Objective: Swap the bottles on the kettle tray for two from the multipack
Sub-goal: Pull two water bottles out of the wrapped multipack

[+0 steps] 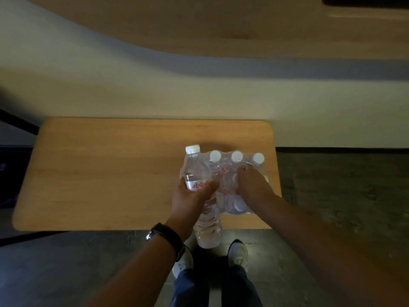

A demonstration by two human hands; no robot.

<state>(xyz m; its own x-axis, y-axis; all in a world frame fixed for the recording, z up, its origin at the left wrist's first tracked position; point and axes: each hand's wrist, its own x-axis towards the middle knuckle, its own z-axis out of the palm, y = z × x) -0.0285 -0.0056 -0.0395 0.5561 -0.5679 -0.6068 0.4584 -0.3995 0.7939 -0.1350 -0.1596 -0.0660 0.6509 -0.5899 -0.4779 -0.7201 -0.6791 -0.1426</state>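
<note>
I see the left hand (192, 197) wrapped around a water bottle (200, 189) — white cap, red lettering — held above the multipack's (234, 185) left edge. Right hand (252, 185) presses flat on the plastic wrap, fingers curled slightly. Multipack sits on the wooden table (110, 173), near-right corner (wristwatch (162, 234) on left wrist).

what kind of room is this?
Probably a hotel or guest room, though that is a guess: a small rounded wooden table against a plain wall, dark floor, and a shrink-wrapped multipack of water bottles being unpacked. No kettle tray in view.
</note>
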